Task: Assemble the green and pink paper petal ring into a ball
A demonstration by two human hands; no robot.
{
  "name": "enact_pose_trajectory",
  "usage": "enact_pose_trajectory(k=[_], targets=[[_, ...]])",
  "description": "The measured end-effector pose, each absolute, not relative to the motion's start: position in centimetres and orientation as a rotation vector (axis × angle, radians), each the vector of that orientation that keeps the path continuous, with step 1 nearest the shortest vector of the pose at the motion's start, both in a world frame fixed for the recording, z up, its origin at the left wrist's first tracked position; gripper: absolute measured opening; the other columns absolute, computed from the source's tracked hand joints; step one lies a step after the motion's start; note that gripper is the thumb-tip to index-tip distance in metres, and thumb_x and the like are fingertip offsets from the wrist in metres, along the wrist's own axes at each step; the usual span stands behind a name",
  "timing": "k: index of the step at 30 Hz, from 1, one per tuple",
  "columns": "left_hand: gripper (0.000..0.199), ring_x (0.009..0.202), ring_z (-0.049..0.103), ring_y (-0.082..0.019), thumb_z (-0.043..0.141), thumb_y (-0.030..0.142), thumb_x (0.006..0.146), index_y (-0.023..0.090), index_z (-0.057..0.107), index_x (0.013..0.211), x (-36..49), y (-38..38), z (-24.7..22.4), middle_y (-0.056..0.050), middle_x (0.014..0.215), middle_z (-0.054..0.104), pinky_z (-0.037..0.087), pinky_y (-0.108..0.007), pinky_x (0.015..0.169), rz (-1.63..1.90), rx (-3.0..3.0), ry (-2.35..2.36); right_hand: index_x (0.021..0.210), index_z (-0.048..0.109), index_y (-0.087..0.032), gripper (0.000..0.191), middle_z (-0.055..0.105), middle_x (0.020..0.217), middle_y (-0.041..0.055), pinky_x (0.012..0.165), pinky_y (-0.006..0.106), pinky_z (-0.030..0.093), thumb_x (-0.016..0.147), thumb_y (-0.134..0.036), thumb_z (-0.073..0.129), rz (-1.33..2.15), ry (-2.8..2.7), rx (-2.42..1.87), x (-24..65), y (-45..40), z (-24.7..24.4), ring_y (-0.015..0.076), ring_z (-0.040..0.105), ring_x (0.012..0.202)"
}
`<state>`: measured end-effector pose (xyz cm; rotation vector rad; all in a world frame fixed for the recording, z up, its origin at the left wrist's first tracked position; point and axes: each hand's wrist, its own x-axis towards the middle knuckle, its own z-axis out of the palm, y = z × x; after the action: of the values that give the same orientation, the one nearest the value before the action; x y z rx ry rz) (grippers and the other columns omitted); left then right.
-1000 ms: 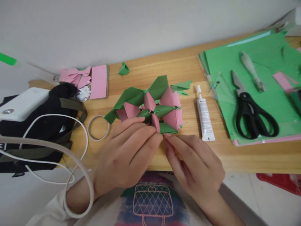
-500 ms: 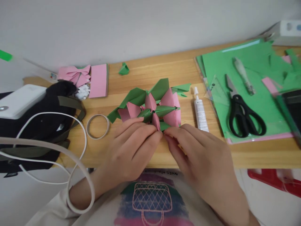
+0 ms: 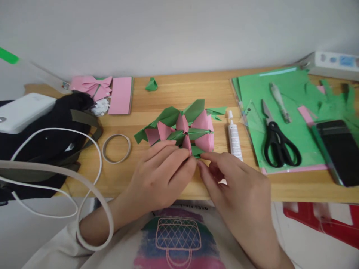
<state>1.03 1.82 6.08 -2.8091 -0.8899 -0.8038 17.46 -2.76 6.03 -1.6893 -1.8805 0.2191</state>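
A folded paper model [image 3: 202,132], with pink cone-like pieces and pointed green leaf pieces, lies on the wooden table in front of me. My left hand [image 3: 165,173] is closed on its near left side, fingers pressed together over the lower edge. My right hand [image 3: 232,183] pinches at the near edge, thumb and forefinger by a small green flap [image 3: 197,151]. The fingertips of both hands almost meet there. Part of the model's near side is hidden behind my fingers. Beside it on the right lies a white glue tube [image 3: 235,140].
Scissors [image 3: 280,145], a craft knife [image 3: 279,101] and a phone [image 3: 338,149] rest on green paper sheets [image 3: 252,86] at right. A tape roll [image 3: 104,151], a pink paper stack [image 3: 120,95] and a black bag [image 3: 70,108] are at left. A white cable [image 3: 101,164] loops near my left wrist.
The view has shifted, bringing more of the phone into sight. My right forefinger has straightened along the near edge of the paper model; my left hand keeps its hold.
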Motion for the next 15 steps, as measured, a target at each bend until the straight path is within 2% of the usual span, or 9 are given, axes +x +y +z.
enact_pose_trajectory(k=[5, 8, 10, 12, 15], targets=[[0.013, 0.084, 0.068, -0.017, 0.061, 0.004, 0.086, 0.014, 0.065, 0.092, 0.9, 1.9, 5.9, -0.005, 0.088, 0.072, 0.057, -0.036, 0.091, -0.817, -2.803, -0.878, 0.085, 0.069, -0.015, 0.011, 0.067, 0.065, -0.0012, 0.051, 0.025, 0.041, 0.09, -0.02, 0.062, 0.149, -1.82, -1.671, 17.7, -3.3, 5.8, 0.0122, 0.061, 0.054], [0.013, 0.085, 0.068, -0.018, 0.061, 0.004, 0.086, 0.014, 0.066, 0.093, 0.7, 1.9, 5.6, -0.006, 0.089, 0.072, 0.056, -0.037, 0.092, -0.839, -2.808, -0.872, 0.095, 0.07, -0.014, 0.012, 0.069, 0.07, -0.0001, 0.05, 0.024, 0.042, 0.09, -0.022, 0.061, 0.183, -1.829, -1.635, 18.2, -3.1, 5.4, 0.0117, 0.061, 0.055], [0.011, 0.086, 0.068, -0.019, 0.061, 0.005, 0.086, 0.013, 0.066, 0.094, 0.7, 1.9, 5.5, -0.006, 0.089, 0.071, 0.056, -0.038, 0.093, -0.859, -2.808, -0.861, 0.107, 0.068, -0.014, 0.021, 0.071, 0.073, 0.0005, 0.05, 0.023, 0.045, 0.091, -0.021, 0.058, 0.312, -1.851, -1.601, 18.4, -2.8, 5.0, 0.0113, 0.061, 0.054], [0.01, 0.086, 0.068, -0.019, 0.062, 0.006, 0.086, 0.011, 0.066, 0.093, 0.7, 1.9, 5.5, -0.007, 0.088, 0.07, 0.055, -0.038, 0.092, -0.854, -2.808, -0.853, 0.116, 0.065, -0.013, 0.028, 0.069, 0.068, -0.0011, 0.049, 0.022, 0.046, 0.091, -0.02, 0.055, 0.488, -1.862, -1.576, 18.7, -2.4, 4.7, 0.0109, 0.059, 0.049], [0.01, 0.085, 0.067, -0.018, 0.061, 0.005, 0.086, 0.011, 0.066, 0.093, 0.8, 1.9, 5.6, -0.007, 0.087, 0.07, 0.055, -0.037, 0.091, -0.817, -2.815, -0.864, 0.119, 0.064, -0.013, 0.03, 0.066, 0.058, -0.0038, 0.044, 0.021, 0.043, 0.092, -0.019, 0.053, 0.704, -1.843, -1.533, 18.8, -2.0, 4.1, 0.0102, 0.055, 0.043]])
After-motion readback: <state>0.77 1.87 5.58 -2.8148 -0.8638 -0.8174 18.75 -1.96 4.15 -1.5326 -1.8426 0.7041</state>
